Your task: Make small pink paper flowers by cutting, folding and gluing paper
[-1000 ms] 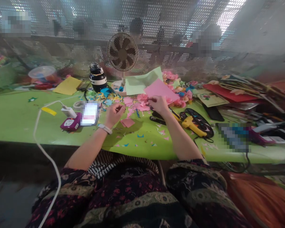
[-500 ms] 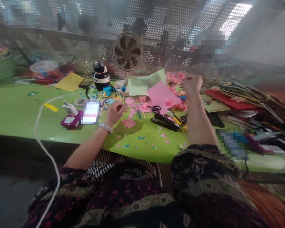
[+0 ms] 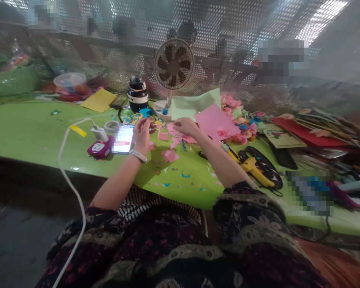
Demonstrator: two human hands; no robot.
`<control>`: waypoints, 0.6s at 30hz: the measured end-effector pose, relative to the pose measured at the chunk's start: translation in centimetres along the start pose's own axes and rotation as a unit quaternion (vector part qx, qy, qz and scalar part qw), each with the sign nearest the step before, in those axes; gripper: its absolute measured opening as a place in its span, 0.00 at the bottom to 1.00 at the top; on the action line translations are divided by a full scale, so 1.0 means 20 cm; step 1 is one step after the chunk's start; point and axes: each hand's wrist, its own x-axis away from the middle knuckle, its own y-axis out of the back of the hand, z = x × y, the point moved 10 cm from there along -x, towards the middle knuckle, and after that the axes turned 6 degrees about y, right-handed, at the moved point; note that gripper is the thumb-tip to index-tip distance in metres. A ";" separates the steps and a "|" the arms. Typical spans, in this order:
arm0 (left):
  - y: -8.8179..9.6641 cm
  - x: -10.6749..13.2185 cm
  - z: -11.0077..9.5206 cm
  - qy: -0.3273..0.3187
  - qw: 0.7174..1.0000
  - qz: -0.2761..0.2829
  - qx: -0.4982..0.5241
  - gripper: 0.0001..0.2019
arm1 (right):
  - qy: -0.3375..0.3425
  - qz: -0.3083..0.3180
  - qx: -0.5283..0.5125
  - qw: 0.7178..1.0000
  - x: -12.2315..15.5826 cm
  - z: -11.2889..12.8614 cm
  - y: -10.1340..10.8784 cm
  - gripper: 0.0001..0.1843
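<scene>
My left hand [image 3: 142, 134] is raised over the table beside the lit phone [image 3: 123, 139], its fingers curled in. Whatever it may hold is too small to tell. To its right my right hand [image 3: 186, 126] reaches in with bent, closed fingertips over the pink paper scraps; what lies between them is hidden. Small pink paper squares [image 3: 163, 135] lie between my hands, and more folded pink paper [image 3: 170, 155] lies nearer to me. A pink sheet [image 3: 213, 120] and a pale green sheet [image 3: 195, 105] rest behind my right hand. My right forearm partly covers the black stapler and scissors.
A desk fan [image 3: 174, 66] and a black bottle [image 3: 138, 96] stand at the back. Pink paper flowers [image 3: 231, 105] are heaped behind the sheets. A yellow glue gun [image 3: 256, 172] lies right. A white cable [image 3: 61, 164] runs over the left table edge from a purple power socket [image 3: 99, 149].
My right hand has come back from the paper flowers, moving left and nearer to my left hand. My left hand has lifted slightly toward the phone. The view has turned a little.
</scene>
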 end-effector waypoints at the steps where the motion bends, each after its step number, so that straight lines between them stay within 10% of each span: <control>1: 0.01 -0.01 0.00 -0.005 1.000 -0.008 -0.002 0.21 | 0.008 0.021 -0.005 1.000 -0.01 0.05 -0.06 0.05; 6: 0.03 -0.03 0.03 0.001 1.000 -0.018 0.003 0.21 | -0.004 0.054 0.003 0.999 -0.04 0.19 -0.23 0.23; 18: -0.01 -0.01 0.04 -0.061 0.995 0.007 -0.080 0.19 | -0.014 -0.049 -0.211 0.976 0.09 0.08 -0.10 0.09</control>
